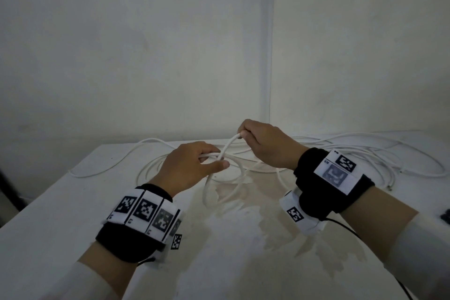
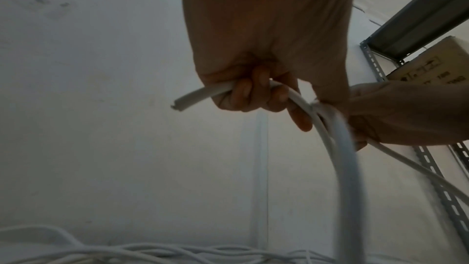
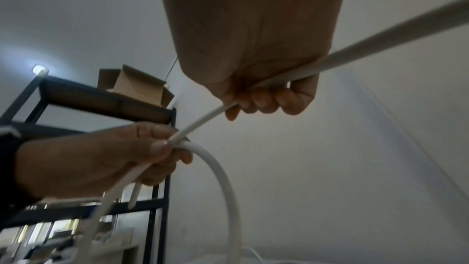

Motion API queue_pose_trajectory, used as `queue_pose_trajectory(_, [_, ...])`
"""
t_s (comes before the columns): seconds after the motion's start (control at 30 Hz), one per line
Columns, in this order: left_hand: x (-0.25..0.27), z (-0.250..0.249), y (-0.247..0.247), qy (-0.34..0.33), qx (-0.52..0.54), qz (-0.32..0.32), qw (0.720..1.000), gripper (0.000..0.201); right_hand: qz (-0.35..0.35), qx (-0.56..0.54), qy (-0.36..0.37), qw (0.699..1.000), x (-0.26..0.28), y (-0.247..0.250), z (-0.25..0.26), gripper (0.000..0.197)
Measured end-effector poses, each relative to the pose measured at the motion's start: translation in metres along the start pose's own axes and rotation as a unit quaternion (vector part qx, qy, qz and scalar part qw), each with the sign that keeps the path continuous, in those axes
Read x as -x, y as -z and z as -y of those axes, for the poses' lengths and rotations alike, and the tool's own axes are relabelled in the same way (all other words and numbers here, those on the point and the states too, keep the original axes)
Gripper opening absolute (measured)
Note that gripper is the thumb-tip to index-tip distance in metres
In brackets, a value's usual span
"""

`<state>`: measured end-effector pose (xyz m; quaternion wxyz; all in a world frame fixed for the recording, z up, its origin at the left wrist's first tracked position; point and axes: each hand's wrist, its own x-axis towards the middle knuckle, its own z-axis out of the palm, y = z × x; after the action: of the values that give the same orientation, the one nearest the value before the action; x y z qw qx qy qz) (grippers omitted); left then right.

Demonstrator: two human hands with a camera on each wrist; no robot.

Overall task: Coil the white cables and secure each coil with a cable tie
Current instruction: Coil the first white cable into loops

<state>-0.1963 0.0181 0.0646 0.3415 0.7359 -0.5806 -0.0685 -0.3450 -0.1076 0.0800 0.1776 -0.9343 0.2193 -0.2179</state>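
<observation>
My left hand [image 1: 194, 165] grips a small coil of white cable [image 1: 207, 192] above the white table [image 1: 73, 214]; the loop hangs down to the surface. In the left wrist view its fingers [image 2: 253, 93] curl round the cable, and a short cut end [image 2: 193, 99] sticks out to the left. My right hand [image 1: 263, 143], just behind and to the right, holds the running strand [image 1: 229, 143] raised between the two hands. In the right wrist view the strand [image 3: 203, 121] passes through my right hand's curled fingers [image 3: 261, 99] down to the left hand [image 3: 101, 158].
Several loose white cables [image 1: 365, 151] sprawl across the back and right of the table, one trailing to the left [image 1: 109, 165]. A stained patch [image 1: 243, 214] marks the table's middle. Walls meet in a corner behind. Metal shelving [image 3: 101, 97] carries a cardboard box [image 3: 134, 83].
</observation>
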Motion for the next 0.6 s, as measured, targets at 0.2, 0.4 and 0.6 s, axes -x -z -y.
queue_pose_trajectory(0.2, [-0.004,0.009,-0.002,-0.006,0.027,-0.045,0.999,0.018,0.093,0.058,0.020,0.994,0.003,-0.004,0.009,0.035])
queue_pose_trajectory(0.4, [0.001,0.006,-0.007,-0.010,0.077,0.004,0.997,0.013,0.056,0.052,0.031,0.997,0.003,-0.007,0.009,0.028])
queue_pose_trajectory(0.6, [0.001,0.006,-0.007,-0.006,0.082,-0.002,0.997,0.013,0.035,0.005,0.012,0.999,0.005,-0.002,0.002,0.024])
